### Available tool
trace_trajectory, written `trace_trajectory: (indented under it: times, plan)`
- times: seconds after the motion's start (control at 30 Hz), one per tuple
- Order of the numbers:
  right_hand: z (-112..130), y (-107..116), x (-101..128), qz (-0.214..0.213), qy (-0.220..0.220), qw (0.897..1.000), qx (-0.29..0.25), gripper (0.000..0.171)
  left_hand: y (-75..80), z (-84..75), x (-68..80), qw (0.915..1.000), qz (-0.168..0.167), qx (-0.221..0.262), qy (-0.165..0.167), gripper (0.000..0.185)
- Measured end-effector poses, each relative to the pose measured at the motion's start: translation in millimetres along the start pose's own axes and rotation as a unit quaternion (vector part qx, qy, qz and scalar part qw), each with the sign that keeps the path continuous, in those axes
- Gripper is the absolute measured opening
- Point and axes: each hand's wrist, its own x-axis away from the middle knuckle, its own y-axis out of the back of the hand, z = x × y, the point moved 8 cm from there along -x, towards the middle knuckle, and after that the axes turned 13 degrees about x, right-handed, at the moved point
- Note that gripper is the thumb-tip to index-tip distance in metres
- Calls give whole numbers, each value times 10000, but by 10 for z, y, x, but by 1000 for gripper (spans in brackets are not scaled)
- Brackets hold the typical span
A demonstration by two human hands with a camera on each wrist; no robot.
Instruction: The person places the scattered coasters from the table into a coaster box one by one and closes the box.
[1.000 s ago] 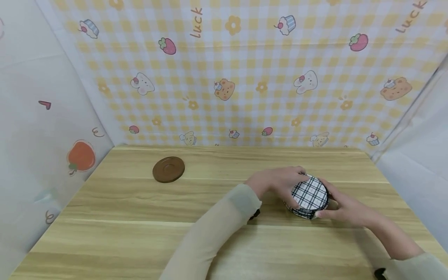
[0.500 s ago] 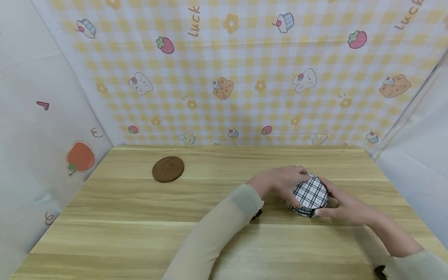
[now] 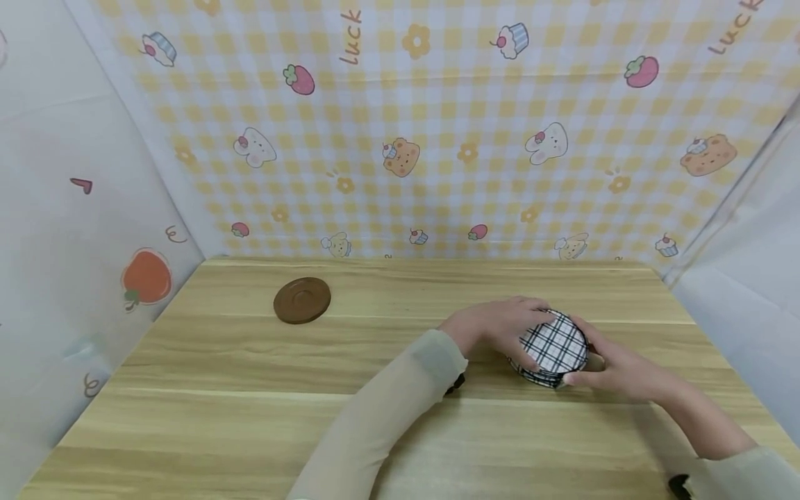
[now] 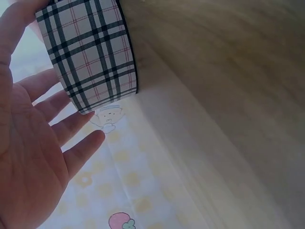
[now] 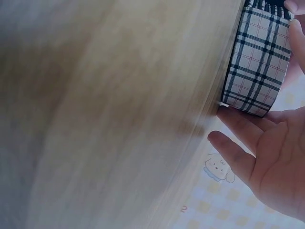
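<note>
A round box (image 3: 555, 347) covered in black-and-white plaid stands on the wooden table (image 3: 250, 396), right of centre. My left hand (image 3: 496, 323) cups its left side, fingers round the far edge and thumb at the near edge. My right hand (image 3: 619, 371) clasps the right side with its thumb at the front rim. In the left wrist view the plaid wall (image 4: 90, 52) stands beside my left palm (image 4: 33, 143). The right wrist view shows the box (image 5: 259, 62) above my right hand's fingers (image 5: 238, 152).
A brown round saucer (image 3: 302, 300) lies alone at the table's back left. A yellow checked cartoon backdrop (image 3: 437, 139) closes the rear, and pale sheets (image 3: 75, 208) close both sides. Bare wood stretches across the left and front of the table.
</note>
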Motion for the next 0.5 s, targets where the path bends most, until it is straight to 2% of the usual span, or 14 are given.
trace_trajectory:
  times: [0.3,0.4,0.5]
  plan:
    - [2,5,2,-23,46,10000,-49,101,-13,60,24,9995,-123,277,-38,89]
    - [7,-1,4,-29,48,10000,-76,101,-4,90,103,9990,-199,354,-160,87]
    - [4,4,7,-63,-8,10000,-55,102,43,153,252,9984,-303,418,-228,86]
